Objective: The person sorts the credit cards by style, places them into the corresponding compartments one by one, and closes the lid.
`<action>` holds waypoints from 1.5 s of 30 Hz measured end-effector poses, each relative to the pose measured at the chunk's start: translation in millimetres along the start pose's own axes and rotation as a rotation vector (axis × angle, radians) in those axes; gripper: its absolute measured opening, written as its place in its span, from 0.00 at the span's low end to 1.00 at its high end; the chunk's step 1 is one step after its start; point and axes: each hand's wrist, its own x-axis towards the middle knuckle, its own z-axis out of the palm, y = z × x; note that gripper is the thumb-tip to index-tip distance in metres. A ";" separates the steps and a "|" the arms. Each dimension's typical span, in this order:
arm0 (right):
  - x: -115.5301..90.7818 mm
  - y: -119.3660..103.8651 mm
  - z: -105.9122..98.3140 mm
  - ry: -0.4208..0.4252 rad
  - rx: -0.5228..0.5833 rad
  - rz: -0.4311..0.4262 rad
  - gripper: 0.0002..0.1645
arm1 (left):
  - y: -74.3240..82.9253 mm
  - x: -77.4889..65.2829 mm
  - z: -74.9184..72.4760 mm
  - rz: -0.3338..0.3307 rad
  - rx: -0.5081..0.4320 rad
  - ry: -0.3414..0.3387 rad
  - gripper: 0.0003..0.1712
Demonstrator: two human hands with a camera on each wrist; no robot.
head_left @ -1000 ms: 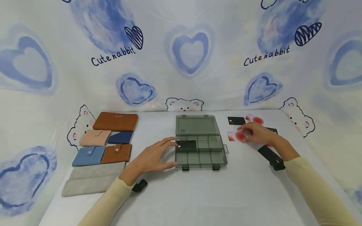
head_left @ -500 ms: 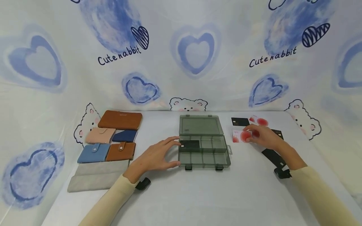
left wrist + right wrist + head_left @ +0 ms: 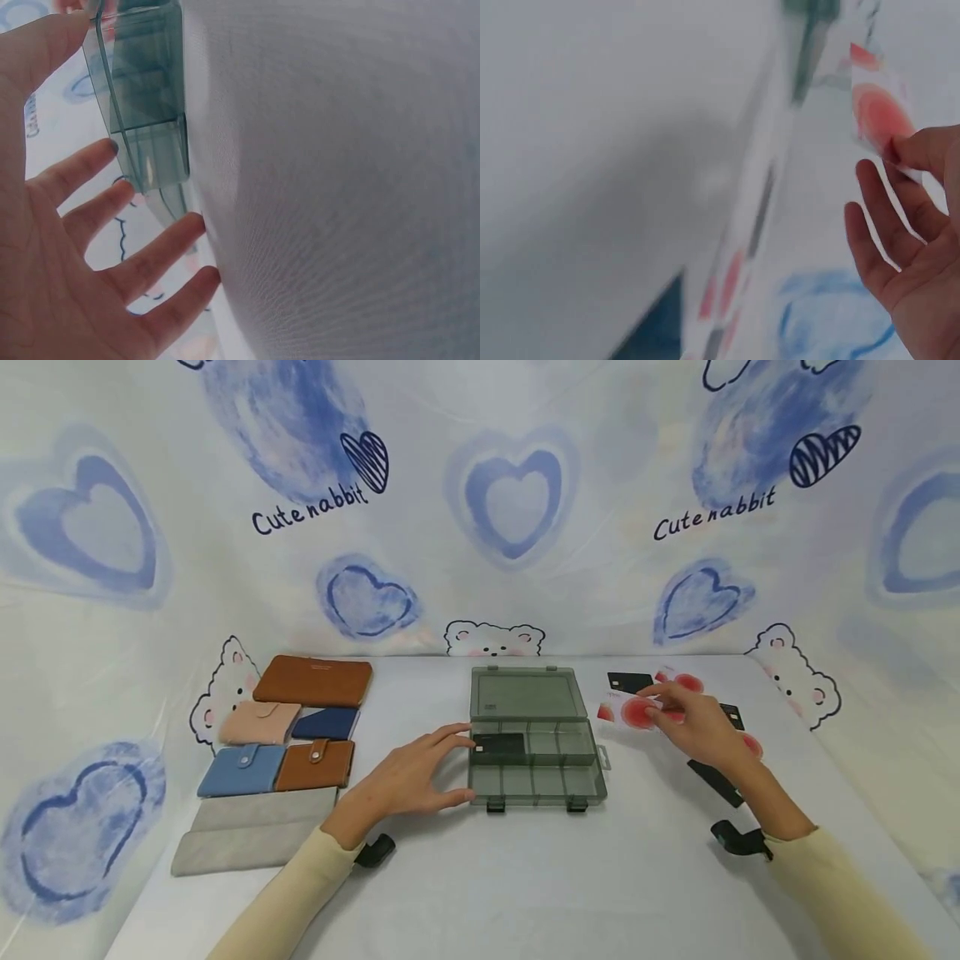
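Note:
My right hand [image 3: 701,727] pinches a white card with red circles [image 3: 628,710] between thumb and fingers, lifted off the table; the right wrist view shows the same card [image 3: 877,109] at the fingertips. My left hand [image 3: 408,775] rests at the left side of a translucent green compartment box [image 3: 538,781], fingers spread and fairly straight, thumb and fingertips touching or close to its wall. The box's lid [image 3: 527,693] lies folded back. A black card [image 3: 501,744] lies in the upper left of the box, across its compartments.
Several cards lie at the right, among them a black card [image 3: 628,682], a red-and-white card [image 3: 684,680] and another black card [image 3: 716,782]. Wallets fill the left: brown [image 3: 313,682], pink [image 3: 260,723], navy [image 3: 325,724], blue [image 3: 242,771], tan with a snap [image 3: 315,766], and a long grey one [image 3: 255,831].
My right hand has pinched the red-and-white card and raised it off the table, tilting it slightly. My left hand has stayed beside the box. The head view has shifted a little.

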 end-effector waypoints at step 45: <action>-10.1 -151.3 106.3 -0.258 -0.010 -0.225 0.16 | -1.9 2.6 1.0 -0.006 0.005 -0.017 0.44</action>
